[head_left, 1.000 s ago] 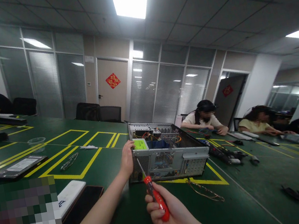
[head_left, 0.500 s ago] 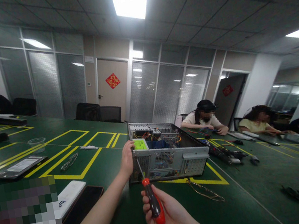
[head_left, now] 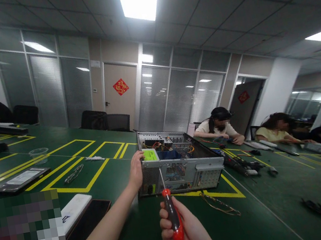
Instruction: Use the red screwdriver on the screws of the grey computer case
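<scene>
An open grey computer case (head_left: 184, 165) lies on its side on the green table (head_left: 130, 232), its wiring exposed on top. My left hand (head_left: 136, 169) grips the case's near left corner, beside a green label. My right hand (head_left: 184, 236) is closed round a red and black screwdriver (head_left: 172, 213). The screwdriver's metal shaft points up at the case's rear panel, its tip close to the panel; whether it touches is unclear.
A dark phone (head_left: 80, 231) and a white box (head_left: 72, 208) lie near left. A tablet (head_left: 18, 180), a clear cup (head_left: 39, 153) and loose cables (head_left: 222, 204) are on the table. Several people sit at the right and one at the far left.
My right hand has shifted the screwdriver to the right and stood it more upright against the case's rear panel. My left hand has stayed on the case corner.
</scene>
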Demonstrator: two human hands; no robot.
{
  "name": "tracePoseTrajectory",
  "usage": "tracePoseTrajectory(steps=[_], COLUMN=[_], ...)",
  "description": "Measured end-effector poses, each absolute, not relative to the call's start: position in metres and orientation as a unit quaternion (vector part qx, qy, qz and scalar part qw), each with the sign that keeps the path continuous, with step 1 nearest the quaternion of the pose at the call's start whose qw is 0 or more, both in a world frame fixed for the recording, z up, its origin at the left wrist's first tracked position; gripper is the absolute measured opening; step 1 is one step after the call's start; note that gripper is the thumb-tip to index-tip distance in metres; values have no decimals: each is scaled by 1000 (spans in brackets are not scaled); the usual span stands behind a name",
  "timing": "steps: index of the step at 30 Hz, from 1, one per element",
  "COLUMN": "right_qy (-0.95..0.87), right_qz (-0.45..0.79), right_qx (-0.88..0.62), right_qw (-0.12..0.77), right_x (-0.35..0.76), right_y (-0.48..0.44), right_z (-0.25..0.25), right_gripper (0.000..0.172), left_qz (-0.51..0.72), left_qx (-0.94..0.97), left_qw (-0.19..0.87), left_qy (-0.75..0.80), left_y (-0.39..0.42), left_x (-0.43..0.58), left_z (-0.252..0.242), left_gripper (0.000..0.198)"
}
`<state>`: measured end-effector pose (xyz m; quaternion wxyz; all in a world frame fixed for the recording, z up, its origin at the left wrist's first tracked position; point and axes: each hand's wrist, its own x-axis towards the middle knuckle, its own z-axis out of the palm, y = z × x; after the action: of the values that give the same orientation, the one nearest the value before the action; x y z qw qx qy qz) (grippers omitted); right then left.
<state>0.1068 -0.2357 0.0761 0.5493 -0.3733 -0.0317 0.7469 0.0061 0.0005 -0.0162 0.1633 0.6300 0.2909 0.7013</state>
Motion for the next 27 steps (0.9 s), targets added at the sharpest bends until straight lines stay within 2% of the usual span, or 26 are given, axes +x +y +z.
tracePoseTrajectory(steps=[27], right_qy=[-25], right_qz=[722], right_qx=[-379], right_qw=[579], right_x=[111], right_y=[-230], right_z=[74], right_gripper=[38], left_qz=[699], left_qx=[635], left_qw=[154], left_qy=[290], left_y=[3], left_x=[5], left_z=[-19], left_gripper=[50])
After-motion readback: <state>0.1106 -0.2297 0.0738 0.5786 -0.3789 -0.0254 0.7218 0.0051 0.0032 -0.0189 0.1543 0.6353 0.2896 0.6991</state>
